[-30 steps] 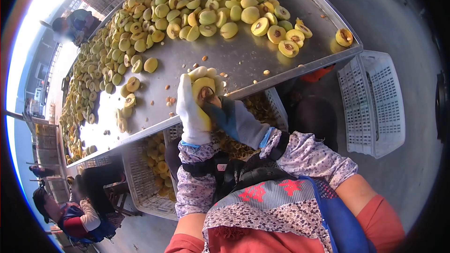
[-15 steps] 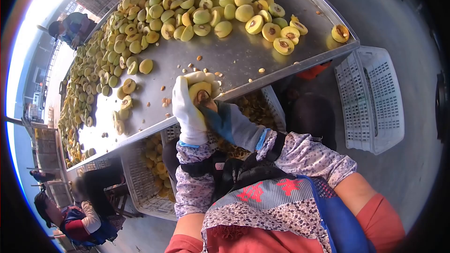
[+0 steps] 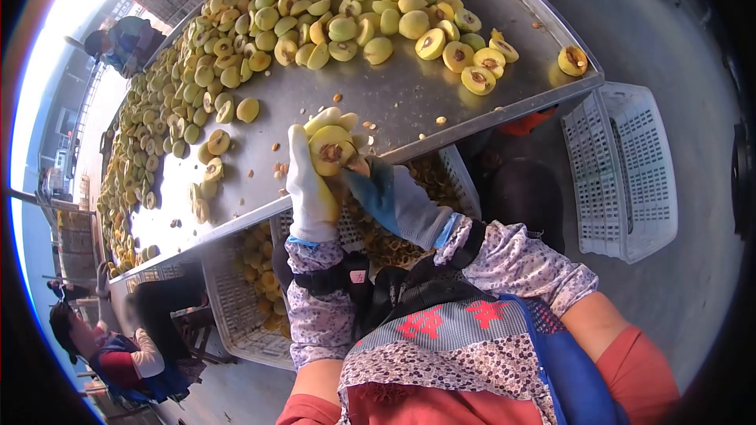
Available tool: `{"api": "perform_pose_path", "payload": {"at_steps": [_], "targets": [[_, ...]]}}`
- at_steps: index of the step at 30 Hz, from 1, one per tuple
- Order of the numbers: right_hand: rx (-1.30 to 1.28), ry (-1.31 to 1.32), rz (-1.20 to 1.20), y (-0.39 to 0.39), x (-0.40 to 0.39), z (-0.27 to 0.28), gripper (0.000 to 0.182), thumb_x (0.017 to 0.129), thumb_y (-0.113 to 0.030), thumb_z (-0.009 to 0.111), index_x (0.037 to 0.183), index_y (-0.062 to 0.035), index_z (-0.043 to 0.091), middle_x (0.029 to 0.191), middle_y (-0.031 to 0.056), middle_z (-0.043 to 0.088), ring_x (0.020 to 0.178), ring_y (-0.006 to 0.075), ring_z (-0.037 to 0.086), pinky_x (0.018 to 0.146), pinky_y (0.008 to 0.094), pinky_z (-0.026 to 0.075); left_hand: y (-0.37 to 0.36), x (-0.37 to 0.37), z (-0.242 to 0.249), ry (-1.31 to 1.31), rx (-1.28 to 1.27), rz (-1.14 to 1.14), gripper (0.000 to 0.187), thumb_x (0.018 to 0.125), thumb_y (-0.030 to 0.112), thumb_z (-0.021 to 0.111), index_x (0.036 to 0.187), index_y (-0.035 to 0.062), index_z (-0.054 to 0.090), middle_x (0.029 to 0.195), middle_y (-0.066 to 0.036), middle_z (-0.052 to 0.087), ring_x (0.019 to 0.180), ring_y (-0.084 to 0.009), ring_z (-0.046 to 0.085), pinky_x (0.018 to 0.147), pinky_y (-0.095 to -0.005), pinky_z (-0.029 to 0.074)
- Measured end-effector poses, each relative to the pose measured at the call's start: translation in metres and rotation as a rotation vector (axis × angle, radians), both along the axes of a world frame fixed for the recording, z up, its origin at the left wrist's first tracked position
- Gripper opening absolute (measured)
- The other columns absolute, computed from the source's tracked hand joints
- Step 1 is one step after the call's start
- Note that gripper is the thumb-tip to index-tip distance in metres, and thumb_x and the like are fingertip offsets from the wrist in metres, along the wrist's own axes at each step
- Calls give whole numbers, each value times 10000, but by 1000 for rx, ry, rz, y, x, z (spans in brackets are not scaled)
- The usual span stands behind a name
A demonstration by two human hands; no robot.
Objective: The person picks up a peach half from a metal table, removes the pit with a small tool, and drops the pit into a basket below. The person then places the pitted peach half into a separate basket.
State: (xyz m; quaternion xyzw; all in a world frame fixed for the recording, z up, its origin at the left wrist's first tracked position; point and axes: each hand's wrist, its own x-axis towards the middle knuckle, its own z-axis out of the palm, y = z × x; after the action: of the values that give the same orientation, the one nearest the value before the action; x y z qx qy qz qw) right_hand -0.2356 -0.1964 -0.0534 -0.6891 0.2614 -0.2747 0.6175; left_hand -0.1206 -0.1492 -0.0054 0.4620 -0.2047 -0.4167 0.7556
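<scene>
My left hand (image 3: 312, 181), in a white glove with a yellowish stain, is closed round a yellow-green apricot half (image 3: 326, 147). Its cut face, with a brown hollow in the middle, is turned toward me. Against the lower right of that face works my right hand (image 3: 376, 189), in a blue and grey glove with its fingers drawn together. A brownish tip shows between this hand and the fruit; I cannot tell what it is. Both hands are in front of the metal table's near edge (image 3: 413, 144), with pit fragments (image 3: 282, 169) lying on the tabletop beside them.
Many apricot halves (image 3: 260, 24) are heaped across the table. Underneath, crates (image 3: 236, 299) hold more fruit pieces. A white plastic crate (image 3: 622, 173) stands on the floor at the right. One person (image 3: 126, 362) sits at lower left, another (image 3: 126, 43) at the far side.
My left hand has turned the apricot half so its cut face shows more fully. My right hand has drawn slightly down and right from it.
</scene>
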Motion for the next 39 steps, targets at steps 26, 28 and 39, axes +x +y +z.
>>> {"api": "perform_pose_path", "payload": {"at_steps": [26,28,39], "targets": [[-159,170,57,-1,-9,6,464,984,-451,571,1138,-14,594,836,255,676,822,457,666,652,472,516,-3,-14,12,-51,136,69,618,1046,492,372,1105,-48,666,950,-188,699,775,-239,668,733,-325,555],[-160,145,55,-1,-9,5,457,984,-447,573,1125,-14,600,832,255,675,823,456,667,649,472,514,-4,-12,8,-69,110,66,619,1047,491,368,1093,-49,667,950,-191,698,773,-244,668,728,-329,555],[-163,308,65,-5,-16,23,529,981,-535,505,1092,-36,640,819,258,676,799,456,665,686,505,523,-1,-10,15,-373,169,28,547,1067,397,345,1106,-61,641,929,-166,705,782,-212,675,740,-303,556]]}}
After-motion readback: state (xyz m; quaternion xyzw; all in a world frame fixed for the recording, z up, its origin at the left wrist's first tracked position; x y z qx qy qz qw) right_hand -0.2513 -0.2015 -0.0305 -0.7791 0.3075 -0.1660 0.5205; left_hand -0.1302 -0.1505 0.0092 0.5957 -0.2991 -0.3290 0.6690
